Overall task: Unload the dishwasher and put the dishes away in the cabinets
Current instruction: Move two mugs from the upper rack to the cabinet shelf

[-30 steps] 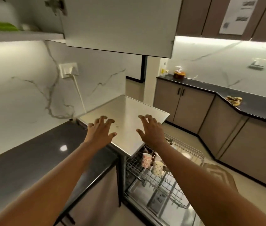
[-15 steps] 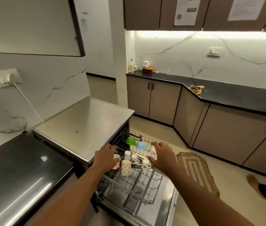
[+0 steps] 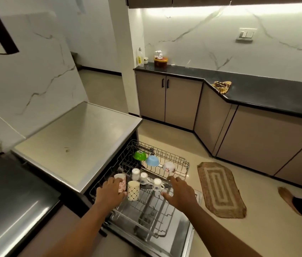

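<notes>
Risk, knocking: our left hand (image 3: 109,191) reaches in among cups standing close together; we judge a careless lift of the red cup (image 3: 121,182) could tip the cream cup (image 3: 133,190) just beside it.
Risk, grip: the cups sit upside down on the rack (image 3: 176,165) and may be wet, so a loose hold could slip.
Risk, snagging: the white cups (image 3: 142,177) sit between wire tines; pulling sideways rather than upward could catch a handle.
Left hand: stretched forward and down, fingers curling against the red cup's side; we cannot tell whether they fully grasp it.
Right hand (image 3: 180,193): well apart from the left, palm down, fingers spread and holding nothing, hovering over the rack near a small white cup (image 3: 157,183).
Dishes: all in the pulled-out upper rack; green bowl (image 3: 139,155), blue bowl (image 3: 152,160) and a floral bowl (image 3: 169,166) lie in the far row, cups nearer us.
Dishwasher door (image 3: 181,232): open flat below.
</notes>
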